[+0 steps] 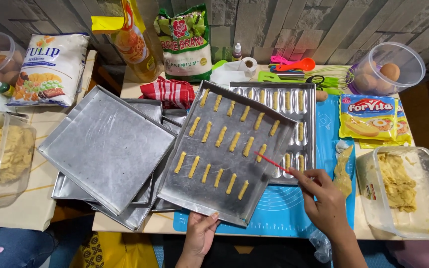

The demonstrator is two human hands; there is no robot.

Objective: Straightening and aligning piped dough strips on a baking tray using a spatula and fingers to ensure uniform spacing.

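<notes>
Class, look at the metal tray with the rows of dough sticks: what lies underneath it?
The dough-stick tray rests tilted over a grooved mould tray, other flat metal trays and a blue mat. The left hand steadies its near edge. Whatever else lies beneath is covered.

Table under trays, blue mat

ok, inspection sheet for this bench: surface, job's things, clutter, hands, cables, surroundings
surface: blue mat on a pale table.
job's things: metal tray with rows of dough sticks; thin red stick.
clutter: stacked empty trays, grooved mould tray, dough tubs, egg tub, flour bags, red cloth.
hands: left hand grips the tray's near edge; right hand holds the red stick.
cables: nothing seen.
surroundings: grey stone-pattern wall.
</notes>
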